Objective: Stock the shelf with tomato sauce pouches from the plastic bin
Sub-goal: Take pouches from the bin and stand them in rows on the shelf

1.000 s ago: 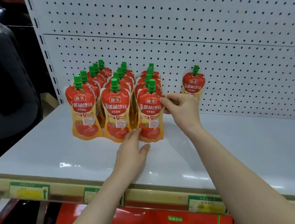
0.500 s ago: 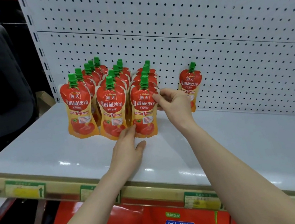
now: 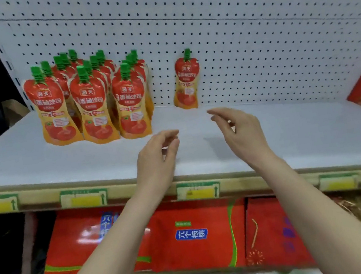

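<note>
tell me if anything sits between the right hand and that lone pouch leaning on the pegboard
Nothing visible does. The right hand hovers empty over bare white shelf, and the lone pouch stands just beyond its fingertips. The grouped pouches sit off to the left, clear of that path.

White shelf [image 3: 270,136], clustered pouches [image 3: 90,104], lone pouch [image 3: 186,83]

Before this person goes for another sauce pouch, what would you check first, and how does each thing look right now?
1. Left hand empty: ok.
2. Right hand empty: ok.
3. Three rows of pouches upright: ok.
4. Lone pouch standing against the pegboard: ok, slightly tilted.
5. Bare shelf space right of the rows for more: ok.
6. Plastic bin within reach: cannot tell, it is out of view.
</note>
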{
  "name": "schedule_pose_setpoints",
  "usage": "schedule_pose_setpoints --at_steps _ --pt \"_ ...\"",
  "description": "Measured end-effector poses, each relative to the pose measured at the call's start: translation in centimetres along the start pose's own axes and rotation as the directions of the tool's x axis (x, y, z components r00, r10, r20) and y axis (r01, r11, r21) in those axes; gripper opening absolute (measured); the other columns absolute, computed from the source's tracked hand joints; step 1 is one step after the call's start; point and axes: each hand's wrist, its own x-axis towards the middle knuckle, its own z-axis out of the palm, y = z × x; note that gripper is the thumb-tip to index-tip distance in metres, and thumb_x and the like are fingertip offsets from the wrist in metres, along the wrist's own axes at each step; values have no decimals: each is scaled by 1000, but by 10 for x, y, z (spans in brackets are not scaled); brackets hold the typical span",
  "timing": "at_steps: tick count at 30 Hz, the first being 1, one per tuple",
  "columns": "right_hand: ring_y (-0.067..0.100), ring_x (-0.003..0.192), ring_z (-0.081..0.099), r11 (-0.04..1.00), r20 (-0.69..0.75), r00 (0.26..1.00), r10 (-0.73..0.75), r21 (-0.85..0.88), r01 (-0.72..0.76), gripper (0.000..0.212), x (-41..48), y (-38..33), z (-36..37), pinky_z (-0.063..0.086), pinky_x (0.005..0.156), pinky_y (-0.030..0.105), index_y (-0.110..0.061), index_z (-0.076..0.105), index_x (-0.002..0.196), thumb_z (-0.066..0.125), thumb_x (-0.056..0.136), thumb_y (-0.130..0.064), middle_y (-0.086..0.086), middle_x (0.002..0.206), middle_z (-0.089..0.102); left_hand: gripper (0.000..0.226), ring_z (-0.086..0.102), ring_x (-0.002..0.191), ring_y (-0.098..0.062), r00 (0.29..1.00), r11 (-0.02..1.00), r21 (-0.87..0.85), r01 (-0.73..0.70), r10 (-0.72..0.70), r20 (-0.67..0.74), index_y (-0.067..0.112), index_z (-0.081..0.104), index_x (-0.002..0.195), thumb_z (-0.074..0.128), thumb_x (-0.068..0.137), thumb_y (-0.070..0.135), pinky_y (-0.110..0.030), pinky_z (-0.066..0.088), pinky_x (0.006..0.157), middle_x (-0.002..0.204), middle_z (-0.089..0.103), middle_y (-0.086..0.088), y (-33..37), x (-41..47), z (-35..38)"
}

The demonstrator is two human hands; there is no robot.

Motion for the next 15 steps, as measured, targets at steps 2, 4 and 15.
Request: schedule_pose_setpoints --at_steps 2,4,15 --pt "19 88 64 999 -76 997 33 -22 -34 26 -39 21 -31 52 78 38 -27 70 117 52 99 -23 -7 98 73 19 62 95 0 999 997 -68 -43 44 12 23 66 112 56 96 19 -17 49 83 108 68 9 20 -23 25" --pt "20 84 63 995 -170 981 92 -7 -95 25 -80 41 -61 51 75 38 -26 71 114 53 98 -23 -8 94 71 18 62 97 0 996 991 -116 -69 74 40 23 67 109 56 96 19 -20 50 85 107 68 10 39 -46 50" --pt "8 101 66 823 -368 755 544 59 -564 23 -325 158 -142 50 87 22 -19 71 115 52 101 -17 -4 110 72 20 63 96 -2 887 981 -192 -33 117 446 19 65 112 62 92 15 -23 52 84 103 66 7 62 -196 214"
